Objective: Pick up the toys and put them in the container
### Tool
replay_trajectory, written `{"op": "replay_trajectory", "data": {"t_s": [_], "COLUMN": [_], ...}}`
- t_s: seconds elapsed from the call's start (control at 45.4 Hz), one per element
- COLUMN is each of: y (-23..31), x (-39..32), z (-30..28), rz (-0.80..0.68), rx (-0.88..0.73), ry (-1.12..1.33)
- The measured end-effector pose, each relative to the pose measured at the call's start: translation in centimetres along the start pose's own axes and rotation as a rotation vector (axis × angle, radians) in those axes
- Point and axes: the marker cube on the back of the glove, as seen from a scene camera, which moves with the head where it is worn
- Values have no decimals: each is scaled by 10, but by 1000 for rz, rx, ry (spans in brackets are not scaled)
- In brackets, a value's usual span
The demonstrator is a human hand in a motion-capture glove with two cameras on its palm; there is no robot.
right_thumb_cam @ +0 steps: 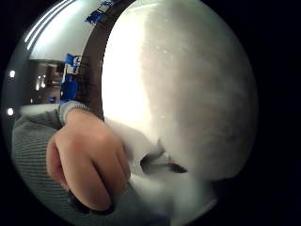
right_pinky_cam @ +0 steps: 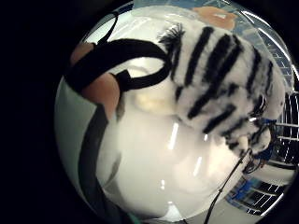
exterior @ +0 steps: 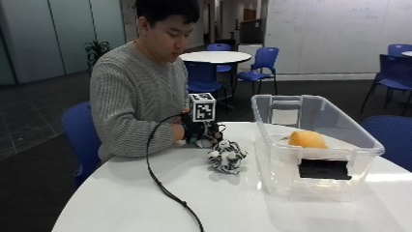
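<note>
Sitting at the left of a round white table (exterior: 128,193), a person in a grey sweater has the gloved right hand (exterior: 193,131) resting at the table's near edge; its fingers curl down towards the striped plush toy (exterior: 226,156), though whether they are clenched on it cannot be told. The toy, black-and-white and zebra-like, lies on the tabletop just beside the hand, close under the palm in the little-finger view (right_pinky_cam: 224,79). Further right stands a clear plastic container (exterior: 313,159), apart from the toy, with an orange toy (exterior: 306,139) inside.
</note>
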Motion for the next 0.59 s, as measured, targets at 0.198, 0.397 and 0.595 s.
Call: {"op": "replay_trajectory", "data": {"t_s": [0.198,0.397,0.595], "y": [-10,-14,-4], "x": [-14,-15,15], "z": [9,-14,-86], "rz": [-1,-15,7], "rx": [91,221,303], "ry": [-5,-50,-101]}}
